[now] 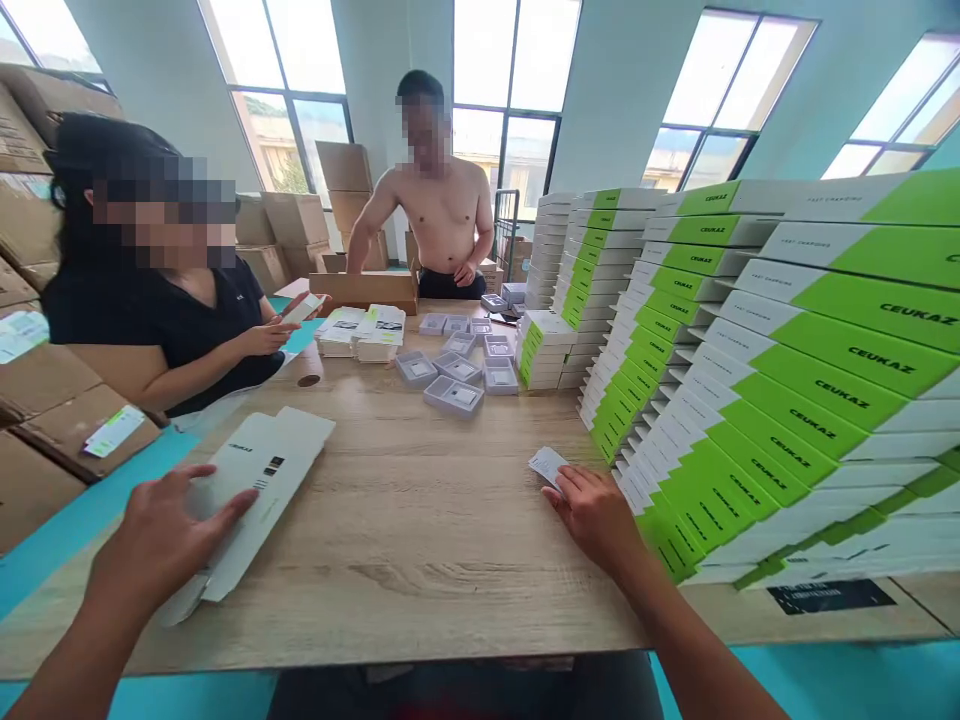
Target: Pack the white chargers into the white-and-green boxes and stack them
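Note:
My left hand (pixel 161 535) is on a flattened white carton (pixel 274 470) at the left of the table, thumb across its printed face and index finger near its left edge. The other fingers are partly hidden. Loose end flaps show at the carton's near end. At the right, my right hand (pixel 592 510) has its fingers closed on a small white printed paper (pixel 549 464), low over the tabletop. Tall stacks of white and green boxes (pixel 780 400) rise close beside that hand.
Clear plastic trays (pixel 454 395) lie scattered mid-table, near a stack of flat cartons (pixel 364 335). One person (pixel 225 310) at the left holds a white item; another (pixel 442 215) stands behind an open cardboard box (pixel 364 292). Brown boxes (pixel 75 420) are piled at far left.

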`<state>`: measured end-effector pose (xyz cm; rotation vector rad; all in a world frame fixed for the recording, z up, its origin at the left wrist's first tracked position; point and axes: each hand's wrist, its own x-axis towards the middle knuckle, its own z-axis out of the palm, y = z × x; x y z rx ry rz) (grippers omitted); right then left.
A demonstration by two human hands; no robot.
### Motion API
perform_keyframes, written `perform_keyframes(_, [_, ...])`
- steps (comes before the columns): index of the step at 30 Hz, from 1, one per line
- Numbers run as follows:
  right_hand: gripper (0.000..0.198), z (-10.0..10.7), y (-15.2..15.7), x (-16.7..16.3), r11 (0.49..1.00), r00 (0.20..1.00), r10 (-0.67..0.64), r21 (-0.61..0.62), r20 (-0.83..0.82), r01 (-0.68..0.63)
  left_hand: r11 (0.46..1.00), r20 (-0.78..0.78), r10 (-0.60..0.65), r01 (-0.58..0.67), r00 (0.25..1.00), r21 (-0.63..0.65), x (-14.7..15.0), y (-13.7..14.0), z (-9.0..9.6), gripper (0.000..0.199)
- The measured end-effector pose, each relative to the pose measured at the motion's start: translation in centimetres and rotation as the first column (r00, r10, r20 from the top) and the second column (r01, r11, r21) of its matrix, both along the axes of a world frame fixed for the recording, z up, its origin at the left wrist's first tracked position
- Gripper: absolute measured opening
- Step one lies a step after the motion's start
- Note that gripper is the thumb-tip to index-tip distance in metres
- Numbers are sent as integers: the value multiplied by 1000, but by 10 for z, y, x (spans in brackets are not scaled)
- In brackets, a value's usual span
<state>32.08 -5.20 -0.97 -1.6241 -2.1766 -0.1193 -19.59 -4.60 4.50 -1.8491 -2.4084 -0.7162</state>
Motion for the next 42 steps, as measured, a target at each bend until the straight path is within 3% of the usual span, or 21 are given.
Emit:
perform_keyframes(2, [41,8,-9,-30,985,934,75,-118,-349,-123,990,34,-143,143,989,-1,40,-10,9,58])
perform_keyframes(3, [44,14,-13,-48,947,806,88,-201,-585,-250,960,59,-280,279,958,18,61,-15,10,60])
perform_keyframes(5, [57,26,-20,-83,778,410,-35,-282,-912,-561,847,90,-530,532,844,-7,98,-21,8,68])
perform_keyframes(7, [64,35,-26,-112,637,109,-243,-244,-964,-731,758,107,-648,652,754,-11,123,-25,2,85])
perform_keyframes(8, [63,38,-29,-121,613,1,-327,-213,-945,-761,730,103,-680,683,726,-1,131,-27,0,96])
perform_keyframes(11, [55,38,-36,-128,634,-202,-438,-142,-876,-760,670,36,-742,743,669,5,144,-35,-5,128])
perform_keyframes(13, [53,34,-40,-122,626,-187,-438,-149,-879,-765,647,-45,-762,763,646,-11,149,-42,-6,132])
perform_keyframes(16, [51,31,-41,-108,578,52,-371,-275,-927,-769,637,-208,-755,771,622,-5,155,-48,-4,120])
perform_keyframes(18, [52,32,-40,-100,582,201,-307,-351,-930,-734,626,-309,-744,779,592,-15,157,-49,-1,114])
perform_keyframes(21, [58,34,-41,-94,620,280,-306,-413,-910,-667,605,-358,-755,794,550,-56,157,-46,6,106])
perform_keyframes(24, [65,36,-45,-95,665,184,-369,-397,-911,-633,584,-159,-806,809,570,-61,160,-45,15,85])
perform_keyframes(27, [64,34,-55,-110,847,13,-249,-224,-968,-482,620,428,-698,784,574,-39,171,-49,20,44])
perform_keyframes(28, [60,32,-58,-117,902,26,-185,-180,-982,-392,635,645,-576,772,502,-34,178,-51,19,41])
perform_keyframes(30, [51,27,-63,-131,961,153,-148,-178,-977,-212,680,904,-313,733,291,0,194,-52,12,51])
perform_keyframes(31, [48,25,-64,-137,970,217,-172,-203,-961,-130,726,945,-246,687,216,32,202,-52,6,54])
perform_keyframes(32, [48,23,-63,-141,973,259,-202,-223,-944,-52,788,951,-236,613,198,68,210,-51,1,55])
perform_keyframes(34, [49,21,-59,-143,974,302,-227,-223,-926,49,895,909,-295,418,295,155,224,-47,-10,51])
perform_keyframes(36, [52,21,-53,-141,980,303,-199,-193,-932,50,925,879,-329,307,346,225,235,-43,-18,52])
perform_keyframes(37, [53,21,-49,-139,982,276,-186,-190,-943,14,925,899,-319,304,299,227,239,-42,-20,54])
perform_keyframes(40, [53,22,-40,-136,967,88,-196,-207,-977,-149,913,983,-182,374,26,160,250,-40,-25,61])
perform_keyframes(42, [51,20,-37,-134,944,-58,-238,-217,-970,-248,913,991,-125,384,-49,134,253,-37,-27,65])
